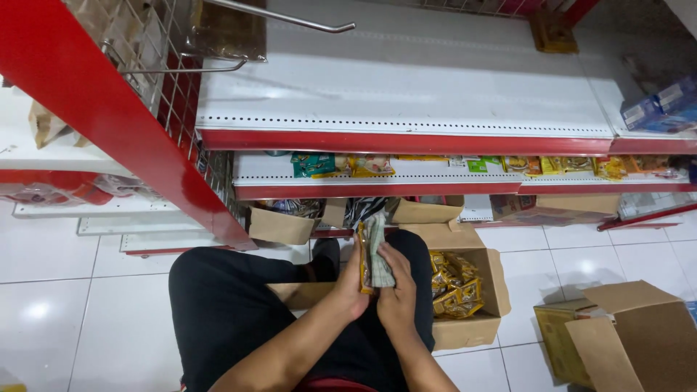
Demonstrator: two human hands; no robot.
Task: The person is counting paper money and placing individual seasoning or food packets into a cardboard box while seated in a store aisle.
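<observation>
Stack of snack packets squeezed between both hands, right over the lap

Left hand and right hand are each curled shut on the packets, held upright just above the open box of more yellow packets. They look light, crinkly and slippery, so I'd guess pinching the flat faces from both sides beats gripping the edges, or the middle ones may slide out

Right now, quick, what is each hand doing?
Left hand: closed on a stack of packets, gripping its left side.
Right hand: closed on the same stack of packets, from the right.
</observation>
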